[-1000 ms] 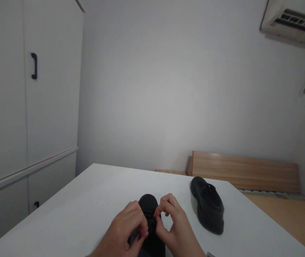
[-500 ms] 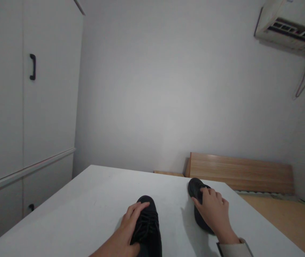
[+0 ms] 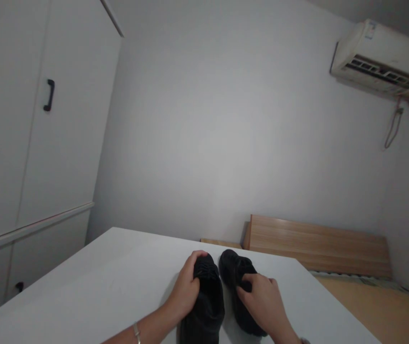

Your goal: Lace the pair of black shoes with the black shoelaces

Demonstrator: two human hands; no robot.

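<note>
Two black lace-up shoes stand side by side on a white table (image 3: 118,282), toes pointing away from me. My left hand (image 3: 186,289) wraps round the left side of the left shoe (image 3: 207,296), fingers curled over its toe. My right hand (image 3: 261,301) lies on top of the right shoe (image 3: 235,274), fingers bent onto its laces. A thin bracelet (image 3: 137,332) shows on my left wrist.
A tall white wardrobe (image 3: 28,143) with a black handle stands to the left. Behind the table, a wooden headboard (image 3: 315,246) leans by the wall above a wooden floor. An air conditioner (image 3: 380,59) hangs high on the right wall.
My hands left the left shoe's laces. My right hand went to the far right shoe and brought it in beside the left shoe. The camera tilted up and turned slightly.
</note>
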